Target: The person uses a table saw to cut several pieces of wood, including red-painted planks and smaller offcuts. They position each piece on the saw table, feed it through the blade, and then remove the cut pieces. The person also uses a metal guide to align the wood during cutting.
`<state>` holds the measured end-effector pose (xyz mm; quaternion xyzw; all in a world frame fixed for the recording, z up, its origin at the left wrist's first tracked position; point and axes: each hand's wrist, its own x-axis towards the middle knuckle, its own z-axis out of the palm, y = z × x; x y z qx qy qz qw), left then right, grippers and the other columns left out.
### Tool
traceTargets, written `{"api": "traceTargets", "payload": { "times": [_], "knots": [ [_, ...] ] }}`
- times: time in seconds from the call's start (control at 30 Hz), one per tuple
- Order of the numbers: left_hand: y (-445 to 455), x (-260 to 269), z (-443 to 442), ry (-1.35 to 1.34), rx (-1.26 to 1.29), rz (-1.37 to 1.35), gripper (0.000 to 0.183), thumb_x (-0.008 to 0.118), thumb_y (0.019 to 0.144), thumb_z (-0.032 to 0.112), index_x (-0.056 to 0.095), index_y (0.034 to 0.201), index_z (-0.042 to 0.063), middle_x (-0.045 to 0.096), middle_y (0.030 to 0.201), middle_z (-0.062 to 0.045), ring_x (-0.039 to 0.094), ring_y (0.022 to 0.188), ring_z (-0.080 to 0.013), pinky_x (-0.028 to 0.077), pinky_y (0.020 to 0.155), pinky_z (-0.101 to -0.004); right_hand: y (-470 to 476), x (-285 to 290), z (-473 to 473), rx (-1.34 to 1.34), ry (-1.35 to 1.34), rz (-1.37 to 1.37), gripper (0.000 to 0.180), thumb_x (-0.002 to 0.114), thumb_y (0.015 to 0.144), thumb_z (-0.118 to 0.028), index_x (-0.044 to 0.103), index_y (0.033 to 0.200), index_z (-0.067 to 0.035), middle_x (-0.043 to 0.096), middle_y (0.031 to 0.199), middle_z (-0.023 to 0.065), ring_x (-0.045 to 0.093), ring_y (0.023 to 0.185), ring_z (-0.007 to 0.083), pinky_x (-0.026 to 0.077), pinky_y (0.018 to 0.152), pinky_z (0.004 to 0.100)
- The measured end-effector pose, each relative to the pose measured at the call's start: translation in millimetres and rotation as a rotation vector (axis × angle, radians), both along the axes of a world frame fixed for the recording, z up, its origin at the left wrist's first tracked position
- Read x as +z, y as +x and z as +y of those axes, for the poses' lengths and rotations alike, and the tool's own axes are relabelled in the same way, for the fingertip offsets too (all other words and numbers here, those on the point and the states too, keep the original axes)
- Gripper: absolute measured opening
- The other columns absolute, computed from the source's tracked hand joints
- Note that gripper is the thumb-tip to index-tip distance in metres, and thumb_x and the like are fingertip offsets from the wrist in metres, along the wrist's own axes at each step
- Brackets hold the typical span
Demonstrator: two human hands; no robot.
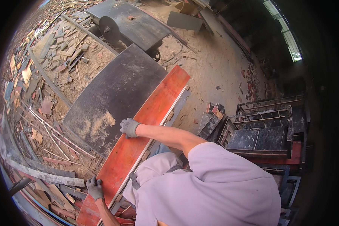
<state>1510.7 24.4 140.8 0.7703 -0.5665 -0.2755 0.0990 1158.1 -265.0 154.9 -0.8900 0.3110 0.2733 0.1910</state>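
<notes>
A long red-orange board [155, 99], probably plywood, lies slantwise in front of my body. My left hand [95, 188], in a grey glove, grips its far edge near the lower end. Farther up the same edge, my right hand [130, 127] is curled over the board, also gloved in grey. Its fingertips reach over the dark panel [124, 76] beyond. That panel has a patch of sawdust [103, 125] on it. Along the board's near side runs a pale strip [147, 144] with small wooden blocks. The undersides of both hands are hidden.
A circular saw blade [108, 26] stands beside a dark metal-looking table [135, 22] past the panel. Wood offcuts [62, 48] and thin strips [59, 132] litter the ground at left. Stacked dark framed panels [257, 138] stand at right, near a small pile of scraps [212, 118].
</notes>
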Motion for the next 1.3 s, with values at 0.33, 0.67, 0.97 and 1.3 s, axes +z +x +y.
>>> {"api": "traceTargets", "payload": {
  "times": [0.33,0.67,0.97,1.3],
  "knots": [
    [2,13,4,-0.024,0.025,-0.024,0.030,0.075,0.083,0.011,0.074,0.113,0.008,0.065,0.107,-0.014,0.061,0.103,-0.0346,0.050,0.090,-0.0446,3,0,12,-0.021,-0.084,-0.032,0.029,0.075,0.086,-0.040,0.074,0.101,-0.016,0.065,0.108,0.0069,0.058,0.111,0.0270,0.050,0.083,0.0481],
    [47,1,25,0.070,0.033,-0.072,0.017,0.072,0.085,0.009,0.075,0.102,0.005,0.067,0.103,-0.015,0.063,0.099,-0.0364,0.052,0.087,-0.0458,41,-30,25,0.076,-0.127,-0.051,0.020,0.075,0.084,-0.035,0.075,0.098,-0.021,0.066,0.105,0.0026,0.061,0.106,0.0234,0.049,0.080,0.0439],
    [-108,28,-87,-0.036,-0.163,0.065,0.088,0.086,0.080,0.028,0.042,0.152,0.003,0.049,0.151,-0.022,0.042,0.142,-0.0430,0.034,0.118,-0.0508,20,-23,27,-0.078,-0.098,-0.316,0.021,0.073,0.087,-0.034,0.073,0.101,-0.018,0.066,0.102,0.0047,0.061,0.107,0.0254,0.049,0.086,0.0435],
    [-209,2,-146,-0.030,-0.009,0.026,0.077,0.091,0.069,0.025,0.059,0.136,0.004,0.061,0.136,-0.014,0.053,0.128,-0.0365,0.042,0.112,-0.0445,-371,30,-169,-1.069,-0.471,-0.238,0.066,0.058,0.096,-0.038,0.046,0.152,-0.004,0.048,0.155,0.0206,0.046,0.142,0.0372,0.040,0.116,0.0451]
  ]
}}
